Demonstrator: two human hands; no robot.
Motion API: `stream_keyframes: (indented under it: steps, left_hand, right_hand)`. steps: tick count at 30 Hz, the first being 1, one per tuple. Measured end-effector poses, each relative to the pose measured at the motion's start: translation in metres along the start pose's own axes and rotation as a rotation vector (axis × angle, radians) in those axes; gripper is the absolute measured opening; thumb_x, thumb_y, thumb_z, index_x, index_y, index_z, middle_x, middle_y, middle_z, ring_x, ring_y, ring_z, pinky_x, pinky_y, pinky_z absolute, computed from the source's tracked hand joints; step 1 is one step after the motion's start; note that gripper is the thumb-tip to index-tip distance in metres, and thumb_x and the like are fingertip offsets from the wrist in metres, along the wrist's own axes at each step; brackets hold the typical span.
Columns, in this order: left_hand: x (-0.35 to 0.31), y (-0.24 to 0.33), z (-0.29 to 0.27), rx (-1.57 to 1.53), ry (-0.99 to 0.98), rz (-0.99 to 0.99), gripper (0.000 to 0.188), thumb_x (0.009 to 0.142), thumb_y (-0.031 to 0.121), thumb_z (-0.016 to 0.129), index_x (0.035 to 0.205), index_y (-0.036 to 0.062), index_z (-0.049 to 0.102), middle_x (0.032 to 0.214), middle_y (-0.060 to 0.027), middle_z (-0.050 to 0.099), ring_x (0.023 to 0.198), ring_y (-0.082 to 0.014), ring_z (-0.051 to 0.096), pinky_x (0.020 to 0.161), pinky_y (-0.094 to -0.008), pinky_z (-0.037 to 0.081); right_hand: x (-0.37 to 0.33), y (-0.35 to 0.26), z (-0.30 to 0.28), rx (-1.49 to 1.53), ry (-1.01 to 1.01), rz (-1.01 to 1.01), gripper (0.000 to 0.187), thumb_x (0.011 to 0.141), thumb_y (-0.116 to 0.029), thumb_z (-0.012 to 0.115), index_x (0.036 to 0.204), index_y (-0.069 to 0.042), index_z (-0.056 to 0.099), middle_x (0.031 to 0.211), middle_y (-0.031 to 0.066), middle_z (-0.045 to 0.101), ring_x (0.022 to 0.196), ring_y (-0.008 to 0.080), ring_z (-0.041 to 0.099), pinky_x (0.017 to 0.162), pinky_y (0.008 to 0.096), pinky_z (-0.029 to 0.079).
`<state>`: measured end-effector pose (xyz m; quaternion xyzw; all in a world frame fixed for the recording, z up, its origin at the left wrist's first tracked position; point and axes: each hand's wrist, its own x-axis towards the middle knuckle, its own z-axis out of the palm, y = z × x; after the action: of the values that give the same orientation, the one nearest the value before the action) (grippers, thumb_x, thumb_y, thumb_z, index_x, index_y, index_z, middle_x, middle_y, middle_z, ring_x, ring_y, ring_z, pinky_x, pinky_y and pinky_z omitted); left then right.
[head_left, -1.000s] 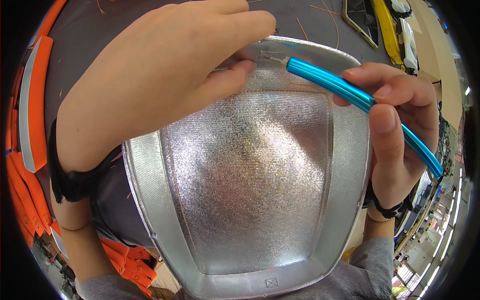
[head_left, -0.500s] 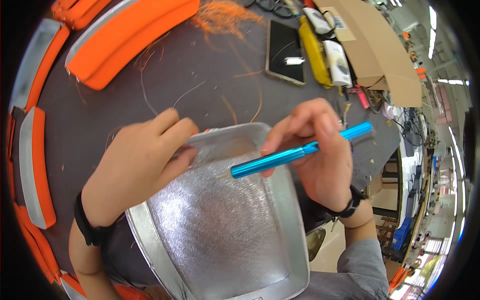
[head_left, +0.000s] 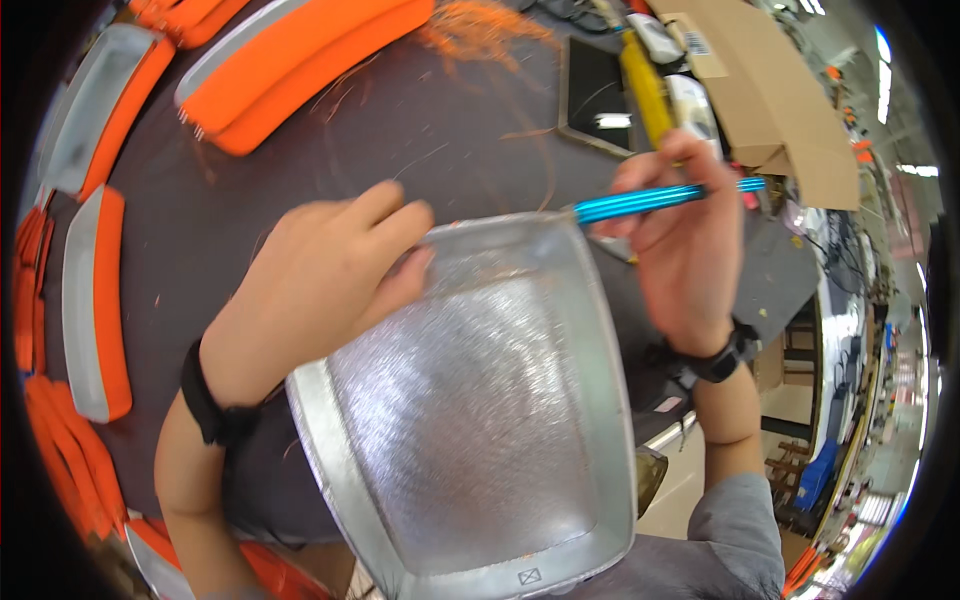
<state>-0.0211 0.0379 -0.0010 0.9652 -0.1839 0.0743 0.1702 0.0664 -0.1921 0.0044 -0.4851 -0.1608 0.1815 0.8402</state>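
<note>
A shallow, silver-lined, tray-shaped piece (head_left: 475, 430) with rounded corners and a raised rim lies tilted in front of me. My left hand (head_left: 325, 275) is closed on its far left rim, fingers curled over the edge. My right hand (head_left: 690, 245) pinches a shiny blue pen-shaped tool (head_left: 640, 204) between thumb and fingers. The tool's pale tip points left, at the piece's far right corner; whether it touches the rim, I cannot tell.
Orange pieces with grey linings (head_left: 95, 300) line the dark table's (head_left: 480, 130) left side. Orange thread scraps (head_left: 485, 30) lie at the back. A phone (head_left: 597, 95), a yellow tool (head_left: 645, 85) and a cardboard box (head_left: 765, 90) are at the far right.
My right hand has moved up and right, taking the blue tool from above the silver lining to the far right corner. The view has shifted slightly; my left hand still grips the rim.
</note>
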Motion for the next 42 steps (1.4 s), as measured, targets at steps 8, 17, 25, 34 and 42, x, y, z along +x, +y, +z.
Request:
stream_keyframes:
  steps: [8,17,25,34,42]
  left_hand:
    - [-0.007,-0.007,0.007,-0.003,0.055,0.029,0.012,0.07,0.004,0.054,0.081,0.0025,0.049,0.074,-0.0107,0.044,0.059,-0.0272,0.05,0.053,-0.0339,0.041]
    - [-0.01,-0.012,0.008,-0.031,0.005,0.027,0.019,0.068,0.0,0.054,0.085,0.0013,0.048,0.076,-0.0115,0.041,0.06,-0.0278,0.048,0.053,-0.0335,0.039]
    - [-0.006,-0.009,0.007,-0.073,-0.011,0.052,0.019,0.07,0.0,0.051,0.089,0.001,0.048,0.078,-0.0107,0.042,0.062,-0.0259,0.049,0.054,-0.0322,0.04]
    - [-0.006,-0.012,0.005,-0.018,-0.006,0.122,0.017,0.075,0.008,0.055,0.089,0.0,0.05,0.079,-0.0107,0.046,0.066,-0.0257,0.051,0.056,-0.0321,0.042]
    - [-0.008,-0.012,0.007,-0.046,-0.001,0.096,0.017,0.074,0.006,0.053,0.089,-0.0004,0.05,0.08,-0.0113,0.046,0.066,-0.026,0.051,0.057,-0.0317,0.042]
  right_hand:
    - [-0.009,0.006,0.016,-0.175,0.012,-0.003,0.023,0.093,-0.029,0.029,0.091,-0.01,0.043,0.074,0.0072,0.052,0.055,0.0143,0.047,0.052,0.0266,0.044]
    - [-0.018,0.009,0.025,-0.26,-0.177,-0.002,0.027,0.094,-0.029,0.023,0.086,-0.01,0.041,0.077,0.0096,0.052,0.052,0.0118,0.046,0.051,0.0258,0.048]
    - [-0.02,0.009,0.021,-0.303,-0.262,-0.016,0.028,0.094,-0.03,0.023,0.086,-0.01,0.041,0.083,0.0126,0.053,0.064,0.0154,0.055,0.06,0.0272,0.052]
    - [-0.021,0.008,0.022,-0.275,-0.279,0.004,0.028,0.094,-0.029,0.021,0.085,-0.011,0.041,0.086,0.0132,0.053,0.067,0.0173,0.055,0.06,0.028,0.052]
    - [-0.021,0.01,0.023,-0.296,-0.3,-0.007,0.03,0.095,-0.029,0.02,0.084,-0.011,0.04,0.083,0.0122,0.052,0.065,0.0167,0.054,0.061,0.0275,0.05]
